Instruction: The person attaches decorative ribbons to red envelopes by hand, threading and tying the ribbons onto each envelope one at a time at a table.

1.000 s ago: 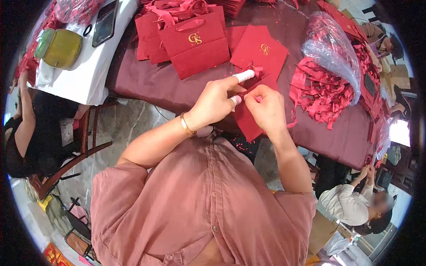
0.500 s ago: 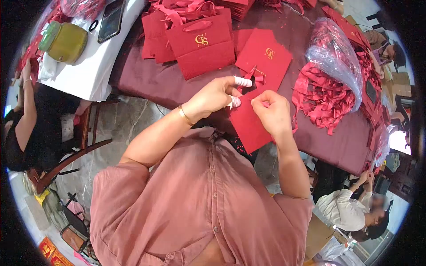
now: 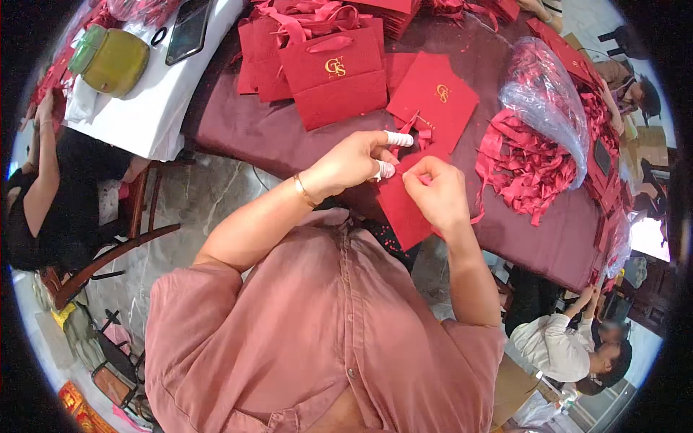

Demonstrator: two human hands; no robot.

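My left hand [image 3: 355,163], with white wraps on thumb and index finger, is closed at the top of a red bag [image 3: 406,216]; a bit of red ribbon [image 3: 408,123] shows by its fingertips. My right hand [image 3: 437,189] is pinched just to the right, over the same bag; what it holds is too small to make out. Beyond them lies a flat red bag with gold letters [image 3: 437,94]. An upright red bag with a ribbon handle [image 3: 336,76] stands behind my left hand.
A pile of red ribbons in clear plastic [image 3: 530,159] lies at the right. At the left, a jar [image 3: 115,61] and a phone [image 3: 189,32] rest on a white surface [image 3: 133,123]. People sit at the far left and lower right.
The view has shifted slightly, moving the table items right. My hands drew a little apart, then came closer again. The red bag between them turned and shows less of its face than half a second ago.
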